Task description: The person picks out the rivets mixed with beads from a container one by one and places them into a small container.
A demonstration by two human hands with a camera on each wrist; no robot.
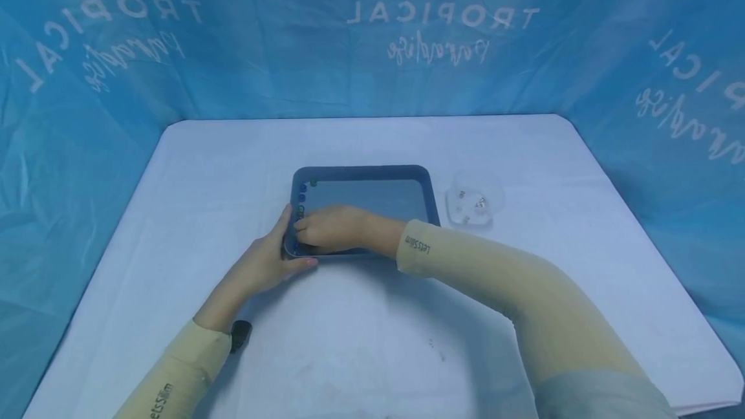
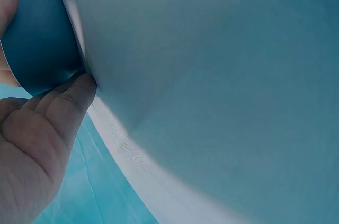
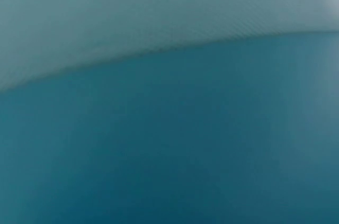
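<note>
A shallow blue-grey tray (image 1: 372,172) lies on the table. Small round blue and green pieces, among them a green one (image 1: 313,183) and a blue one (image 1: 302,198), line its left side. My left hand (image 1: 264,264) braces the tray's near left corner, thumb along the front edge and straight fingers against the left side. In the left wrist view, those fingers (image 2: 66,99) press on the tray's outer wall (image 2: 45,33). My right hand (image 1: 334,228) is inside the tray over its near left part, fingers bent down. Its fingertips are hidden; I cannot tell whether they hold a piece.
Right of the tray stands a small clear plastic container (image 1: 470,207) with several tiny pieces in it. The white-covered table (image 1: 372,341) is enclosed by blue printed curtains (image 1: 372,83). Only close, blurred blue and grey-green surfaces fill the right wrist view.
</note>
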